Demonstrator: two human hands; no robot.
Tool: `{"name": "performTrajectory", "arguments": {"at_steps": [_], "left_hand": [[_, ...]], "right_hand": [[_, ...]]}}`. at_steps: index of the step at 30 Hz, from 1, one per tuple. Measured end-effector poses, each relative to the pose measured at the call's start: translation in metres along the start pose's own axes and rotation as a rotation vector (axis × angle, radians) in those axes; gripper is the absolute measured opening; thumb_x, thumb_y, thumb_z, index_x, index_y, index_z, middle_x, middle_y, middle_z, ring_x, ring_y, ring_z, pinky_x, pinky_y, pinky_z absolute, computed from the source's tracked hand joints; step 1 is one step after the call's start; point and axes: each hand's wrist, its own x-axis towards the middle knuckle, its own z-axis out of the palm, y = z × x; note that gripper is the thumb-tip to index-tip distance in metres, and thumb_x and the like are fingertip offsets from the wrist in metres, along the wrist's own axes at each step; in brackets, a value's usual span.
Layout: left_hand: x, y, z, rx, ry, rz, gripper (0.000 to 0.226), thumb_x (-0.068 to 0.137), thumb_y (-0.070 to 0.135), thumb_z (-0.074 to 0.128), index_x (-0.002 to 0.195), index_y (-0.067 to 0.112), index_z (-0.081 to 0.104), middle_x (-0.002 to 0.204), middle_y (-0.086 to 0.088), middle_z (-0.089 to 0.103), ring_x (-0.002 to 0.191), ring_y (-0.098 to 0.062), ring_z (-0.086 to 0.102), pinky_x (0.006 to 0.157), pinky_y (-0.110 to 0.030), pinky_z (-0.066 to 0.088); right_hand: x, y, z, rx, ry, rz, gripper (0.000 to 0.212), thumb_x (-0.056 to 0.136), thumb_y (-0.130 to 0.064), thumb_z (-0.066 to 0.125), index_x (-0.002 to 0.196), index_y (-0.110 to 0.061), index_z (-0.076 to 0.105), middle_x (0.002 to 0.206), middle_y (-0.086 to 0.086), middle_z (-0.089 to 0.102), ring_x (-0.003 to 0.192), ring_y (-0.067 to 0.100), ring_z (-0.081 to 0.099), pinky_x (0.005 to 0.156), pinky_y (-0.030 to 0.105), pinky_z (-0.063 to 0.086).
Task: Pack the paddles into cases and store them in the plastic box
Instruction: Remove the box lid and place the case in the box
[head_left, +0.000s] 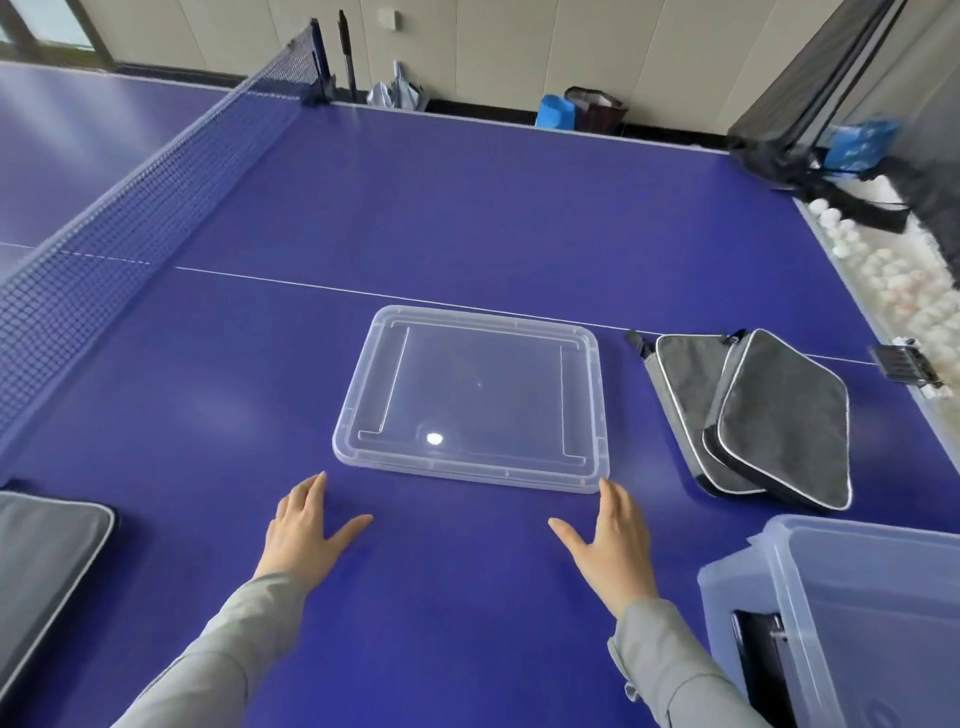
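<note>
Head, L hand, R hand splayed (empty)

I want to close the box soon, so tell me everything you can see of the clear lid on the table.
The lid is a clear, colourless plastic rectangle with rounded corners, a stepped rim and moulded ridges near its short sides. It lies flat on the blue table, straight ahead, its far edge by the white line; a light glints near its near edge. The open left hand lies short of its near left corner; fingertips of the right hand reach its near right corner, contact unclear.
</note>
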Motion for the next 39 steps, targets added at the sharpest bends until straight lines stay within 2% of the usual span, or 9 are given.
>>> {"name": "performTrajectory", "arguments": {"at_steps": [5,7,10,13,17,19,22,33,39], "left_hand": [[-0.090,-0.030,-0.007,0.211,-0.009,-0.026,0.089,0.082,0.068,0.045,0.150,0.018,0.016,0.156,0.003,0.020,0.144,-0.017,0.017,0.114,-0.036,0.022],[-0.122,-0.042,-0.015,0.330,-0.039,-0.070,0.098,0.074,0.080,0.020,0.151,0.021,0.010,0.158,0.005,0.013,0.146,-0.015,0.009,0.117,-0.033,0.017],[-0.157,-0.069,-0.032,0.415,-0.019,-0.139,0.139,0.035,0.087,-0.032,0.152,0.022,0.005,0.159,0.007,0.006,0.147,-0.013,0.003,0.118,-0.030,0.008],[-0.175,-0.099,-0.056,0.436,0.044,-0.208,0.151,0.024,0.080,-0.046,0.152,0.021,0.009,0.159,0.005,0.009,0.147,-0.014,0.004,0.117,-0.032,0.008],[-0.181,-0.144,-0.093,0.375,0.158,-0.270,0.141,0.041,0.088,-0.032,0.150,0.016,0.021,0.157,-0.001,0.020,0.146,-0.018,0.015,0.115,-0.033,0.016],[-0.175,-0.173,-0.111,0.335,0.201,-0.287,0.114,0.066,0.090,0.004,0.149,0.015,0.024,0.156,-0.002,0.023,0.145,-0.019,0.017,0.115,-0.035,0.019],[-0.153,-0.225,-0.139,0.284,0.236,-0.343,0.085,0.084,0.064,0.047,0.149,0.016,0.022,0.157,-0.001,0.021,0.145,-0.019,0.015,0.116,-0.037,0.019],[-0.048,-0.358,-0.201,-0.212,0.015,-0.426,0.092,0.076,0.060,0.063,0.148,0.017,0.024,0.144,-0.008,0.037,0.135,-0.026,0.033,0.112,-0.039,0.028],[-0.024,-0.367,-0.200,-0.355,-0.093,-0.419,0.072,0.072,0.055,0.072,0.129,0.016,0.052,0.123,-0.005,0.050,0.116,-0.022,0.051,0.099,-0.029,0.036]], "right_hand": [[-0.064,-0.003,0.013,-0.155,-0.172,-0.149,0.088,0.086,-0.066,0.043,0.149,-0.012,0.014,0.155,0.003,0.019,0.142,0.017,0.018,0.114,0.030,0.023],[-0.086,-0.008,0.018,-0.239,-0.227,-0.211,0.089,0.086,-0.068,0.039,0.149,-0.012,0.011,0.157,0.003,0.015,0.144,0.018,0.013,0.116,0.031,0.018],[-0.111,-0.023,0.025,-0.322,-0.287,-0.261,0.091,0.086,-0.071,0.034,0.150,-0.012,0.006,0.159,0.003,0.008,0.146,0.019,0.006,0.119,0.034,0.013],[-0.127,-0.045,0.029,-0.330,-0.313,-0.292,0.092,0.086,-0.071,0.034,0.150,-0.013,0.004,0.159,0.003,0.006,0.147,0.019,0.005,0.119,0.035,0.012],[-0.138,-0.082,0.040,-0.343,-0.320,-0.341,0.091,0.087,-0.069,0.036,0.150,-0.012,0.004,0.159,0.003,0.008,0.146,0.019,0.004,0.119,0.034,0.012],[-0.144,-0.108,0.049,-0.323,-0.319,-0.348,0.090,0.087,-0.067,0.038,0.150,-0.013,0.004,0.158,0.002,0.010,0.146,0.018,0.005,0.119,0.033,0.012],[-0.154,-0.155,0.073,-0.279,-0.319,-0.344,0.089,0.086,-0.065,0.043,0.150,-0.014,0.007,0.156,0.002,0.016,0.145,0.017,0.011,0.117,0.030,0.017],[-0.209,-0.373,0.212,0.141,-0.414,-0.168,0.076,0.087,-0.055,0.053,0.146,-0.015,0.027,0.146,-0.002,0.033,0.136,0.017,0.024,0.111,0.033,0.026],[-0.206,-0.417,0.247,0.256,-0.434,-0.004,0.070,0.084,-0.050,0.062,0.137,-0.010,0.041,0.132,0.005,0.042,0.130,0.021,0.034,0.107,0.030,0.030]]}}
